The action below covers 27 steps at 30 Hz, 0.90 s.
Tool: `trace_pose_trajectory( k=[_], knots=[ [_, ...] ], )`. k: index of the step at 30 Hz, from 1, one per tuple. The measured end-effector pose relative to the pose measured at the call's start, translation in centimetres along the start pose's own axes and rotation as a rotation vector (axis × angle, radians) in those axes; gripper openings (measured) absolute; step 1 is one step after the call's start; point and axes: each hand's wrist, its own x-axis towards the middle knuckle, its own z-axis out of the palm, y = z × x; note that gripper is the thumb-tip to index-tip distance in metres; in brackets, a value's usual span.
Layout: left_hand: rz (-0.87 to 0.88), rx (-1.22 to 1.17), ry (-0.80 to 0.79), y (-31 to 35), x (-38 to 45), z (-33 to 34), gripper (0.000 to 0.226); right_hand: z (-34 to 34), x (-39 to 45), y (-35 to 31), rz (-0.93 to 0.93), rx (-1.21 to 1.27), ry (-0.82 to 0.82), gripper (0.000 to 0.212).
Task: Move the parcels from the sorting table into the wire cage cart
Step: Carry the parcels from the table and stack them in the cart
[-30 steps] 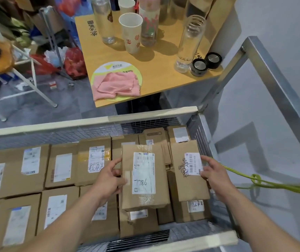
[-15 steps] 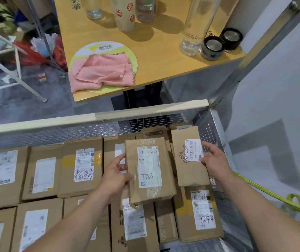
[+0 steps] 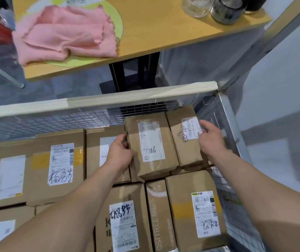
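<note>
Two brown paper parcels lie side by side in the far right corner of the wire cage cart, on top of other boxes. My left hand grips the left edge of the parcel marked 7786. My right hand holds the right edge of the parcel with the scribbled label, fingers over its white label. Several cardboard boxes with white labels fill the cart floor, such as a large box at the left and a box at the near right.
A wooden table stands just beyond the cart, bearing a pink cloth on a round yellow mat, a glass and dark lids. The cart's metal side wall is close to my right hand. A grey wall rises at right.
Both hands have carried the two parcels forward and down toward the cart's far right corner. The view has tilted lower and closer to the boxes.
</note>
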Motion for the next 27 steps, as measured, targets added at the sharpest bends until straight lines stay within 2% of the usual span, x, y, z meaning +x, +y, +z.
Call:
trace_pose_trajectory(
  k=[5,9,13,17,23,27],
  knots=[
    [0.021,0.008,-0.025,-0.7,1.0,0.7,0.053,0.6,0.1,0.9,-0.014,-0.076,-0.024,0.053],
    [0.000,0.011,-0.084,-0.4,1.4,0.8,0.055,0.5,-0.5,0.9,0.011,-0.098,-0.010,0.061],
    [-0.027,0.114,-0.097,0.4,1.2,0.5,0.054,-0.1,-2.0,0.2,-0.007,-0.191,0.003,0.061],
    [0.098,0.489,-0.035,2.0,-0.8,-0.2,0.054,-0.6,-4.3,-1.0,-0.048,-0.319,-0.013,0.059],
    [0.303,1.168,-0.123,5.7,-6.2,-2.5,0.062,-1.9,-9.1,-4.5,-0.152,-0.538,-0.126,0.060],
    [0.367,1.335,-0.184,8.4,-10.2,-4.5,0.062,-3.3,-13.4,-7.9,-0.213,-0.756,-0.263,0.048]
  ],
)
